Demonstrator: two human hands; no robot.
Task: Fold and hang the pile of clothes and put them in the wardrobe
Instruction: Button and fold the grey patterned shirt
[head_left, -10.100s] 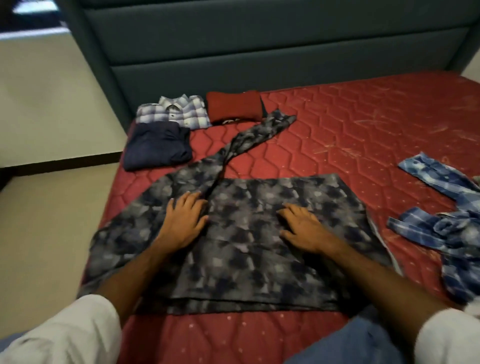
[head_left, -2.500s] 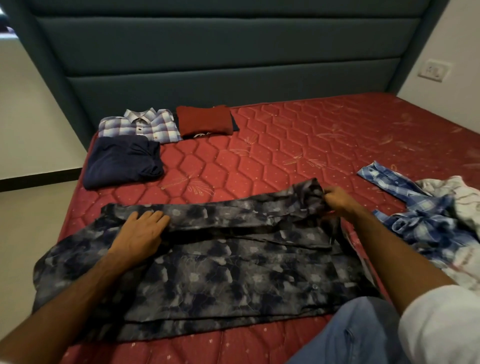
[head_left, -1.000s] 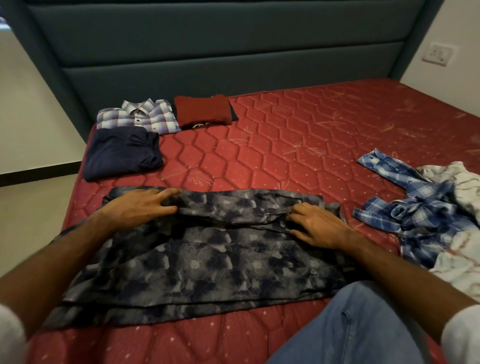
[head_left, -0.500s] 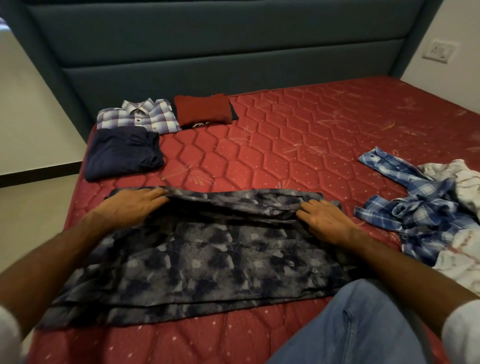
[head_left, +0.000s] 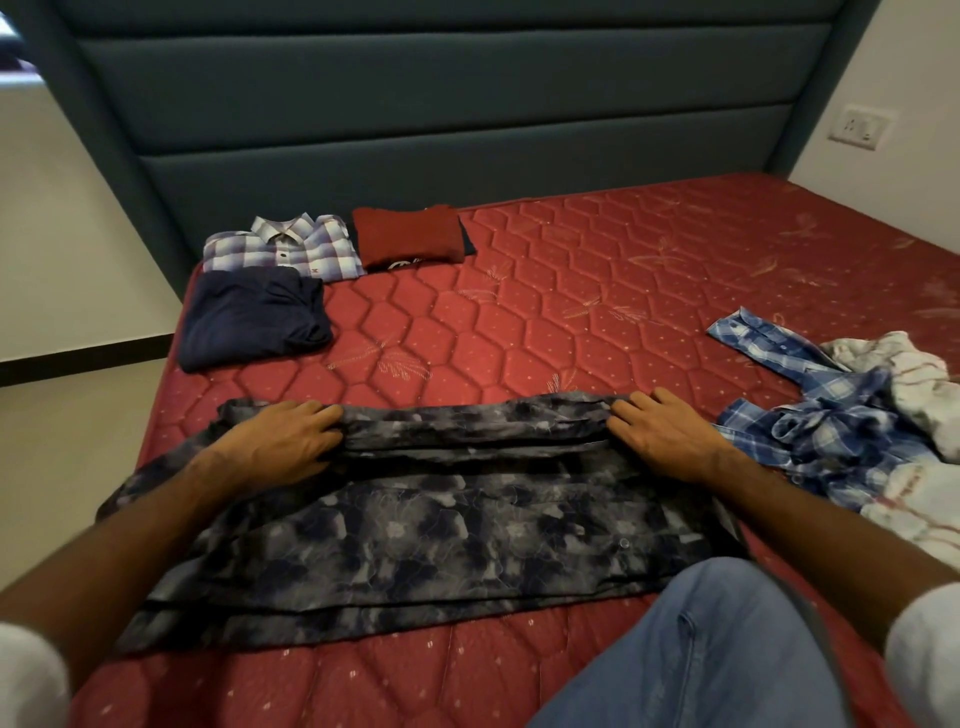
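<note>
The dark patterned shirt (head_left: 415, 525) lay spread across the near edge of the red mattress (head_left: 597, 312), its far edge gathered into a fold gripped at each end by the left hand (head_left: 285, 441) and the right hand (head_left: 660, 436), fingertips curled into the cloth and partly hidden. A denim-clad knee (head_left: 701, 654) covered its near right corner. The heap of blue plaid shirt (head_left: 831, 431) and white garment (head_left: 914, 395) ran off the right edge.
</note>
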